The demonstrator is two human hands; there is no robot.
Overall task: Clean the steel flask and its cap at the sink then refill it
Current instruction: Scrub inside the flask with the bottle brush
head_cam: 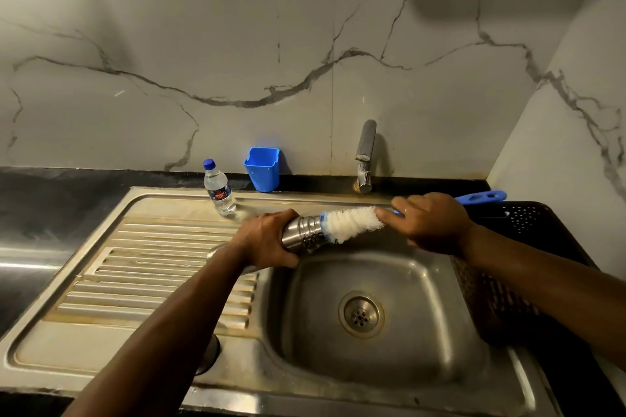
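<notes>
My left hand (267,240) is wrapped around the steel flask (303,235), fingers curled over its body just below the ridged neck, holding it tilted on its side above the near-left edge of the sink basin (423,281), its mouth pointing to the right. My right hand (430,223) grips the blue handle of the bottle brush (352,223), with the forefinger stretched along the stem toward the bristles; the white bristle head lies between my two hands, its tip at the mouth of the flask, and I cannot tell how far it goes inside. The handle's blue end sticks out past my right wrist over a black perforated basket (528,223) that sits on the counter to the right of the basin. Under my left forearm, on the steel rim near the front, a dark round steel piece (208,359) shows partly; it may be the cap, but I cannot be sure. Beyond my hands, a small plastic water bottle (219,189) with a blue lid stands on the back of the ribbed drainboard (152,267). A blue plastic holder (263,167) sits against the marble wall beside it, and the chrome tap (365,154) rises behind the basin. The round drain (360,314) lies in the basin's middle.
</notes>
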